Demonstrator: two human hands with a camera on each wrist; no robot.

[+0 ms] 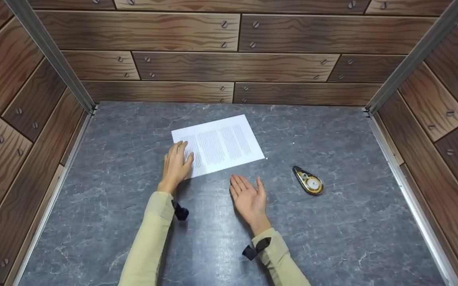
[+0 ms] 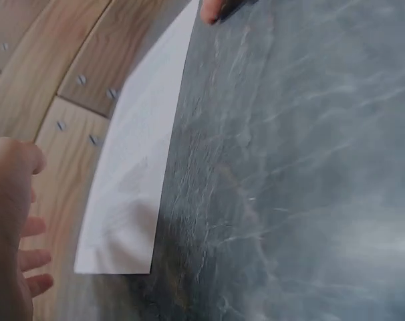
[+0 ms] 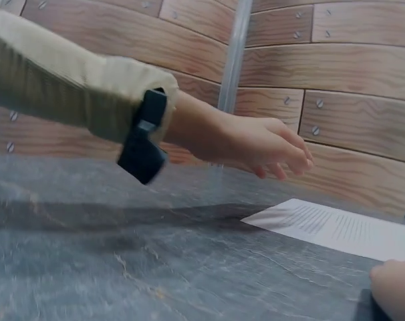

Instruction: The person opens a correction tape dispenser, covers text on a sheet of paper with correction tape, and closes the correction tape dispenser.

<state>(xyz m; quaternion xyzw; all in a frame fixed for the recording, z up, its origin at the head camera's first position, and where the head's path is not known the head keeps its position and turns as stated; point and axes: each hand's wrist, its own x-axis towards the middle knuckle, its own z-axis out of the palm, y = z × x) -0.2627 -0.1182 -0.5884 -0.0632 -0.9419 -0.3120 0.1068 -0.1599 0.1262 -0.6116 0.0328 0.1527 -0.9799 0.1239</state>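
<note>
A white sheet of paper point(image 1: 221, 145) with columns of printed text lies slanted on the grey marbled table. My left hand point(image 1: 176, 163) hangs over the sheet's left end, palm down, with spread, slightly bent fingers. In the right wrist view that left hand point(image 3: 259, 144) shows above the tabletop, holding nothing. Below the sheet's near edge is my right hand point(image 1: 249, 198), palm turned up and inward, fingers straight and thumb apart, with nothing in it. To its right lies a teardrop-shaped correction tape dispenser point(image 1: 309, 182), black and yellow with a clear case.
Wood-patterned panels point(image 1: 185, 65) wall in the table at the back and both sides, with metal posts point(image 1: 402, 57) at the rear corners. Tiny white specks point(image 1: 266, 158) dot the tabletop near the sheet's right corner. Each wrist carries a black camera point(image 1: 180, 211).
</note>
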